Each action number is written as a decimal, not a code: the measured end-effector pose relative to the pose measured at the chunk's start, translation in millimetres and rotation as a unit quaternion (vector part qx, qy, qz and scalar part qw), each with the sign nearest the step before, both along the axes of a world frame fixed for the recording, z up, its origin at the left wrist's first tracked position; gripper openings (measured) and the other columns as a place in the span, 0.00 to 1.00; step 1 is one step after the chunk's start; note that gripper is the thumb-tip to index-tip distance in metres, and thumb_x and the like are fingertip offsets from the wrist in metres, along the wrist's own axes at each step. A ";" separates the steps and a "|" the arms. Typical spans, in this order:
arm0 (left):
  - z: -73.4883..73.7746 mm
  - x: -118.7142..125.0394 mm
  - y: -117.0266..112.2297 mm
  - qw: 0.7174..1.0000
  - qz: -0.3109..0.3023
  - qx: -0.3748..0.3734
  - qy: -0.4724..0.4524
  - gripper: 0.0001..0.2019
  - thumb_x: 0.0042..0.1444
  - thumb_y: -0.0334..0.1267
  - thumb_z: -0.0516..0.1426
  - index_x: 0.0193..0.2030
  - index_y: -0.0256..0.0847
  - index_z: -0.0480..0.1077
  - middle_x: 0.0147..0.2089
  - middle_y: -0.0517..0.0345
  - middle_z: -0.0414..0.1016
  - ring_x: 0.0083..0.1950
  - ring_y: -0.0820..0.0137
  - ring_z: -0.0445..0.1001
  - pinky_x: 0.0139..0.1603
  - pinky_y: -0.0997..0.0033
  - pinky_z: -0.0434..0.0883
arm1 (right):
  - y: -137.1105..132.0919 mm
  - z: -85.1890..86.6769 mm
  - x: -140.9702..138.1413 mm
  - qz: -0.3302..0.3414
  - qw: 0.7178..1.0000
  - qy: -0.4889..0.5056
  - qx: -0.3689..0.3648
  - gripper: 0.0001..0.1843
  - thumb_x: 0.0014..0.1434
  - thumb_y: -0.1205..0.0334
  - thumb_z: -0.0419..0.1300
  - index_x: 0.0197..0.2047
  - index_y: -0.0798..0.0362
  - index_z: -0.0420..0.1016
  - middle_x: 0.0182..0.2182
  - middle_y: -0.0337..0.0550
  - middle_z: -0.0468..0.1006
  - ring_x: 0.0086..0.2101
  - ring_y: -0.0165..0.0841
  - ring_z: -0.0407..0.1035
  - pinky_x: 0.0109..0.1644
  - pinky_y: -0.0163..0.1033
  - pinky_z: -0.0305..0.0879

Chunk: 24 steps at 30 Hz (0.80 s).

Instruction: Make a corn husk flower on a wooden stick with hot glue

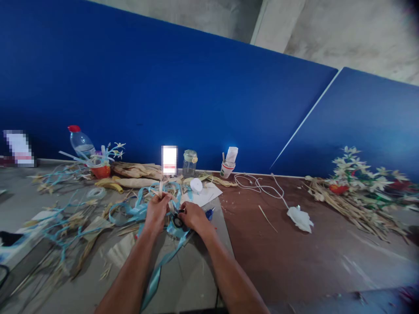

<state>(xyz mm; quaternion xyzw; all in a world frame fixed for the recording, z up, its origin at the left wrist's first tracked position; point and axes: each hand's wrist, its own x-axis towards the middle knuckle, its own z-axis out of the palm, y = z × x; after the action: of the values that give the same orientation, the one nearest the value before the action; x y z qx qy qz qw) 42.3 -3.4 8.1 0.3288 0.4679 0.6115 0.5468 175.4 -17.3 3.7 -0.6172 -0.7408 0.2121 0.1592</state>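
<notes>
My left hand (156, 213) pinches a pale dried husk strip (161, 186) that stands up above the fingertips. Close beside it, my right hand (194, 214) is closed on black-handled scissors (178, 220); their blades are hidden. Light blue ribbon (153, 283) runs from under the hands toward the front edge, and more loops of it lie to the left. Just behind the hands are a white roll (196, 186) and a sheet of white paper (211, 194). A small dark blue object (209, 213) lies by my right wrist.
At the back stand a red-capped bottle (81, 144), a red pot (101, 171), a glass jar (189, 165) and a white cup (227, 169). Dried husks and blue-wrapped stems (62, 244) cover the left. A white cable (278, 192) and artificial flowers (360, 174) lie right.
</notes>
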 end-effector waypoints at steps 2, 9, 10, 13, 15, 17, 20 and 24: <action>-1.5 -1.3 1.8 1.000 0.014 0.013 -0.005 0.12 0.38 0.41 0.63 0.24 0.36 0.66 0.14 0.72 0.53 0.15 0.83 0.50 0.16 0.81 0.50 | -4.1 1.5 -6.0 0.008 0.997 -0.077 -0.001 0.18 0.52 0.59 0.57 0.47 0.54 0.69 0.41 0.51 0.75 0.40 0.40 0.71 0.38 0.39 0.61; -0.2 -3.0 2.2 0.997 0.027 0.023 -0.061 0.13 0.37 0.39 0.64 0.23 0.36 0.65 0.14 0.71 0.54 0.14 0.84 0.49 0.13 0.82 0.49 | -10.1 7.7 -28.9 0.044 0.972 -0.226 0.043 0.17 0.51 0.61 0.55 0.45 0.58 0.70 0.39 0.56 0.76 0.39 0.44 0.73 0.39 0.45 0.65; 0.3 -2.8 1.9 0.997 0.030 0.027 -0.065 0.13 0.37 0.39 0.64 0.23 0.36 0.65 0.14 0.71 0.54 0.14 0.84 0.49 0.13 0.82 0.48 | -9.9 7.8 -31.1 0.052 0.971 -0.231 0.043 0.16 0.52 0.62 0.55 0.43 0.58 0.71 0.38 0.57 0.77 0.39 0.44 0.73 0.40 0.45 0.65; 1.7 -2.4 1.4 0.996 0.033 0.033 -0.071 0.12 0.38 0.39 0.63 0.23 0.36 0.65 0.14 0.71 0.54 0.13 0.84 0.48 0.13 0.82 0.47 | -8.6 7.4 -34.5 0.067 0.969 -0.238 0.031 0.12 0.52 0.65 0.53 0.40 0.56 0.73 0.35 0.56 0.78 0.39 0.44 0.73 0.41 0.46 0.64; 2.3 -2.5 1.4 0.996 0.032 0.033 -0.073 0.12 0.38 0.39 0.63 0.22 0.36 0.64 0.13 0.72 0.52 0.12 0.85 0.47 0.13 0.82 0.47 | -7.5 6.9 -34.3 0.066 0.967 -0.244 0.028 0.13 0.52 0.65 0.53 0.41 0.57 0.72 0.36 0.57 0.78 0.39 0.45 0.73 0.39 0.46 0.65; 2.3 -3.0 1.7 0.996 0.027 0.032 -0.075 0.11 0.39 0.40 0.62 0.21 0.36 0.64 0.12 0.73 0.50 0.12 0.85 0.46 0.13 0.81 0.46 | -6.9 6.8 -32.1 0.053 0.967 -0.247 0.028 0.16 0.51 0.65 0.54 0.44 0.57 0.70 0.36 0.57 0.78 0.39 0.45 0.74 0.36 0.44 0.66; 1.6 -3.7 2.3 0.996 0.029 0.028 -0.084 0.11 0.39 0.39 0.62 0.21 0.36 0.65 0.11 0.73 0.49 0.12 0.84 0.46 0.13 0.81 0.45 | -8.1 7.1 -24.7 0.008 0.975 -0.220 0.016 0.18 0.51 0.64 0.55 0.47 0.57 0.67 0.37 0.56 0.78 0.38 0.45 0.74 0.35 0.43 0.65; 2.0 -3.6 2.1 0.993 0.044 0.020 -0.105 0.10 0.38 0.38 0.61 0.21 0.38 0.63 0.11 0.74 0.49 0.12 0.84 0.47 0.13 0.81 0.46 | -9.3 5.0 -10.2 -0.035 0.992 -0.113 0.035 0.18 0.51 0.66 0.54 0.47 0.56 0.66 0.38 0.55 0.77 0.40 0.43 0.72 0.39 0.42 0.64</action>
<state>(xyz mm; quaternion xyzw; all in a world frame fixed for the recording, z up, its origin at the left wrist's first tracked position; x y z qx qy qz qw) 38.7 -1.3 10.1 0.2530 0.4096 0.6750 0.5591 165.2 -26.6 8.7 -0.6567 -0.7390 0.1093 0.1030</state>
